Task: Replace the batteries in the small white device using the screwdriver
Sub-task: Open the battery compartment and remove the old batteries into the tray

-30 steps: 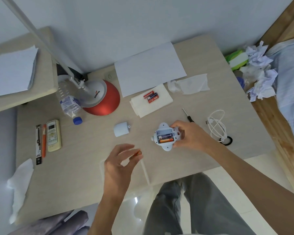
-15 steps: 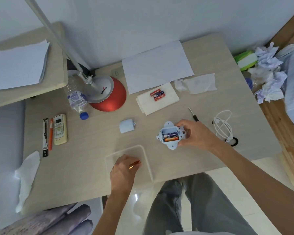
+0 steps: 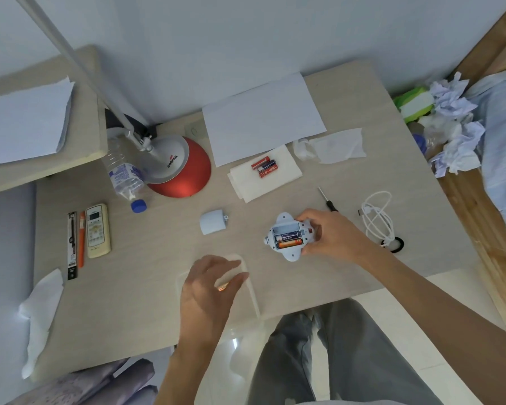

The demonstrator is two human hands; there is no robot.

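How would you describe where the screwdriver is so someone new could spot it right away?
Find the red-and-silver lamp base, then go right across the desk to the coiled white cable. The screwdriver lies just left of it, behind the right hand: the only thin metal shaft with a black handle.

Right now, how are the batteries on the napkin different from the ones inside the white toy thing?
The batteries on the napkin lie loose in the open; the batteries in the white device sit in its open compartment. The napkin ones are red and dark blue; in the device, one is orange and one mostly white. The right hand steadies the device; nobody touches the napkin ones. Both groups lie flat, side by side.
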